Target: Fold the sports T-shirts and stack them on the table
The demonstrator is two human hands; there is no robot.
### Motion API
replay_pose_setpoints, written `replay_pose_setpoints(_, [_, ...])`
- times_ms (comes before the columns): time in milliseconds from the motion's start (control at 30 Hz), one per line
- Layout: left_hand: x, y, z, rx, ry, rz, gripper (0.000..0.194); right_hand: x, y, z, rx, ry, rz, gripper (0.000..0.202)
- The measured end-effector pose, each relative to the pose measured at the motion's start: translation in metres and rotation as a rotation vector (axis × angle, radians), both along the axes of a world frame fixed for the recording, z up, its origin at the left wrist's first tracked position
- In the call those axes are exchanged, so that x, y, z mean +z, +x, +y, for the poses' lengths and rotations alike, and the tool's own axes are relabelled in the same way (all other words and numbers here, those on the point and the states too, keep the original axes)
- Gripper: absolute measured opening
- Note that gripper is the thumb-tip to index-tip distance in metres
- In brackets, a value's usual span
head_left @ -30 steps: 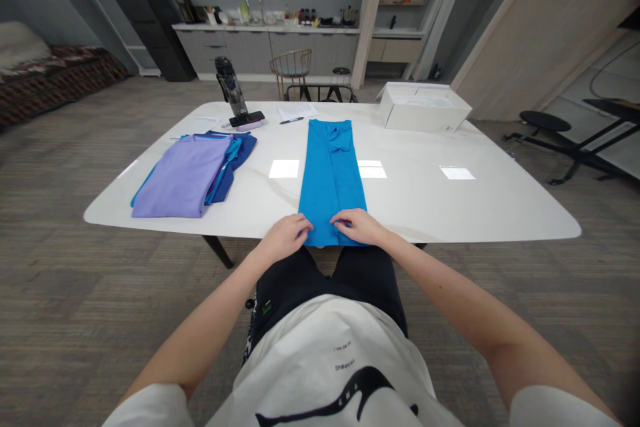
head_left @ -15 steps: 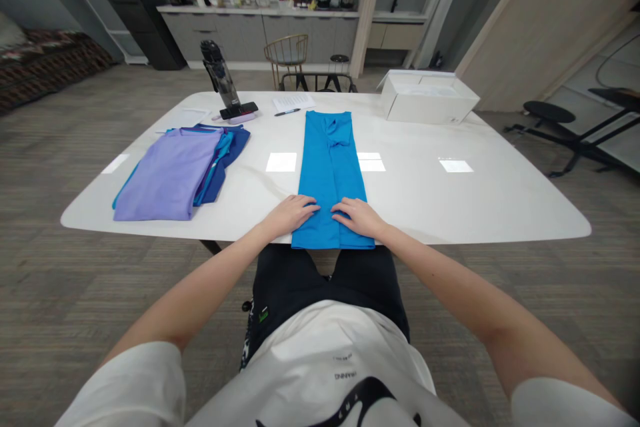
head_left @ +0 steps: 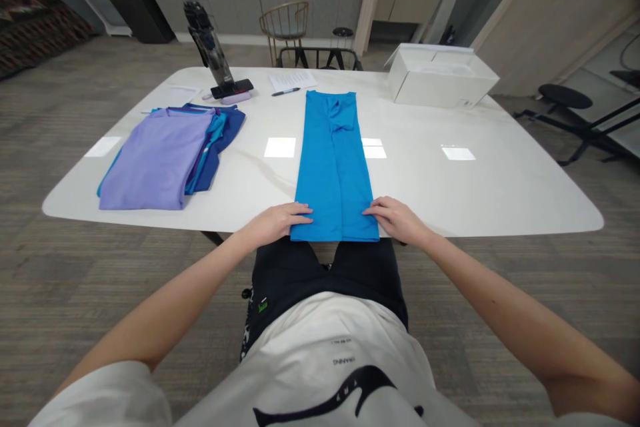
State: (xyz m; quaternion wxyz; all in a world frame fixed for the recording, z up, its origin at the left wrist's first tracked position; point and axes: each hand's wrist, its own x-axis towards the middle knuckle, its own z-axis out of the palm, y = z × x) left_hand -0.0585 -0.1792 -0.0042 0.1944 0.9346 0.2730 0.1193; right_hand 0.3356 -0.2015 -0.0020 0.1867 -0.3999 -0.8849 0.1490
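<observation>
A bright blue garment lies folded into a long strip down the middle of the table, with a bunched fold near its far end. Its near hem reaches just over the front edge of the table. My left hand rests on the left side of the garment near the hem, fingers stretched out and slightly apart. On the opposite side, my right hand touches the right edge with its fingertips, the fingers loosely extended over the fabric. Both thumbs are hard to make out.
A stack of folded clothes, lavender on top, lies at left. Behind it stands a handheld vacuum. A pen and printed paper lie beyond the garment. An open white box stands at the back right of the white table.
My right hand has slid outward from the middle of the garment to its right edge. My left hand has shifted slightly toward the left edge. The camera view has tilted downward.
</observation>
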Motion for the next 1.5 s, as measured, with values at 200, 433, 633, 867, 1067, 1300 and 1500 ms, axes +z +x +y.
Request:
replay_pose_setpoints(200, [0.006, -0.013, -0.002, -0.01, -0.056, 0.046, 0.068, 0.008, 0.011, -0.007, 0.047, -0.018, -0.075, 0.032])
replay_pose_setpoints(433, [0.009, -0.013, 0.008, -0.058, -0.084, -0.048, 0.032, 0.009, 0.009, -0.002, 0.084, -0.01, -0.11, 0.027])
replay_pose_setpoints(633, [0.026, 0.004, 0.016, 0.01, -0.239, -0.187, 0.026, 0.02, 0.001, 0.004, 0.038, -0.201, 0.072, 0.023])
replay_pose_setpoints(867, [0.04, 0.048, 0.087, 0.514, -0.596, -0.781, 0.036, 0.036, -0.012, 0.085, -0.289, -0.475, 0.674, 0.017])
replay_pose_setpoints(1067, [0.022, 0.083, 0.181, 0.911, -0.965, -0.821, 0.038, 0.021, -0.028, 0.184, -0.71, -0.649, 0.552, 0.036])
replay_pose_setpoints(1300, [0.01, 0.087, 0.211, 0.993, -0.965, -0.655, 0.043, 0.001, -0.032, 0.212, -0.733, -0.413, 0.18, 0.047])
replay_pose_setpoints(1500, [0.03, 0.084, 0.219, 0.664, -0.55, -0.91, 0.028, 0.02, -0.021, 0.212, -0.522, -0.354, 0.58, 0.041])
